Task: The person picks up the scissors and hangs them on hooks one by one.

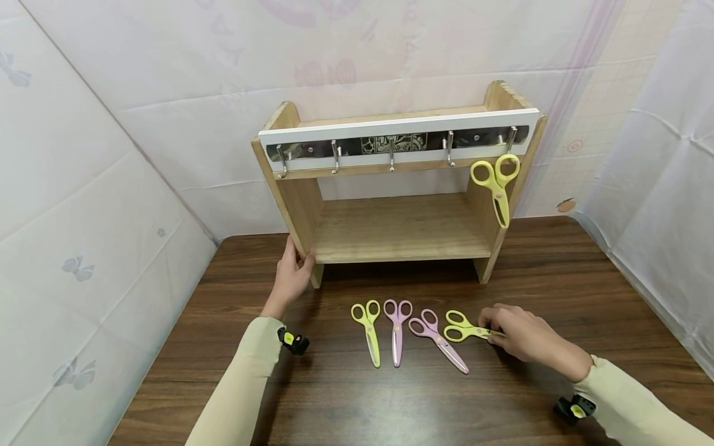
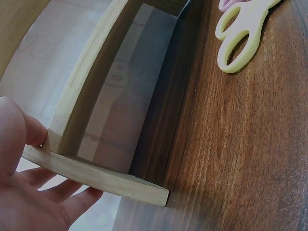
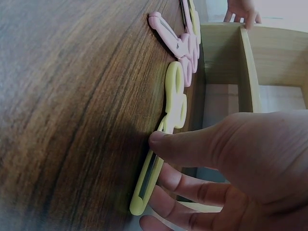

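Note:
My left hand [image 1: 292, 275] grips the lower left side panel of the wooden shelf [image 1: 401, 229], thumb at the front and fingers behind the panel's outer face in the left wrist view [image 2: 91, 175]. At the right, my right hand [image 1: 521, 331] pinches the blades of yellow scissors [image 3: 139, 204] between thumb and fingers. Their handles point left, close to the tabletop. To their left lie pink scissors [image 1: 440, 344], a second pink pair [image 1: 397, 331] and another yellow pair [image 1: 369, 331]. One more yellow pair [image 1: 498, 186] hangs from the rightmost hook of the white hook rail [image 1: 346, 162].
Several metal hooks [image 1: 392, 158] line the rail across the shelf's upper front; those left of the hanging scissors carry nothing. The shelf stands at the back of the dark wooden table [image 1: 346, 409]. White patterned cloth [image 1: 184, 124] hangs behind and at both sides.

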A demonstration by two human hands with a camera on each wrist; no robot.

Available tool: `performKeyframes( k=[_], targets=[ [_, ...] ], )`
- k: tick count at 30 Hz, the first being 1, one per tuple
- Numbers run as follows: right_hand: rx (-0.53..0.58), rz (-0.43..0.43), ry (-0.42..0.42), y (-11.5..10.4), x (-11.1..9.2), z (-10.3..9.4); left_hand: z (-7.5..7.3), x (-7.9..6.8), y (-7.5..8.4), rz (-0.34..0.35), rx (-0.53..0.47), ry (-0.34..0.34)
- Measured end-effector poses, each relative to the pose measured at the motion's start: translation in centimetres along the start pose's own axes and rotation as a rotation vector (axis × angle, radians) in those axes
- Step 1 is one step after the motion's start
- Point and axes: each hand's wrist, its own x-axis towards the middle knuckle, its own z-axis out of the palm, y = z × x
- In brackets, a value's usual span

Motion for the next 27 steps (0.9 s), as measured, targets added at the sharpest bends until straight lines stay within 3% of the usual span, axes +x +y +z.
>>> performKeyframes(
  k=[5, 12, 15, 19, 27],
  targets=[
    [0.002, -0.005, 0.001, 0.0, 0.0, -0.1, 0.0, 0.0, -0.1, 0.002, -0.007, -0.004],
    [0.008, -0.006, -0.021, 0.2, 0.2, -0.2, -0.5, -1.4, 4.2, -0.002, -0.004, -0.015],
    [0.008, -0.009, -0.025, 0.2, 0.2, -0.3, -0.5, -1.6, 4.6, 0.004, 0.004, -0.015],
    [0.002, -0.005, -0.020, 0.1, 0.2, -0.3, -0.5, -1.5, 4.5, 0.000, 0.005, -0.013],
    [-0.013, 0.053, -0.039, -0.3, 0.3, -0.4, 0.0, -0.1, 0.2, 0.002, -0.005, -0.005]
  ],
)
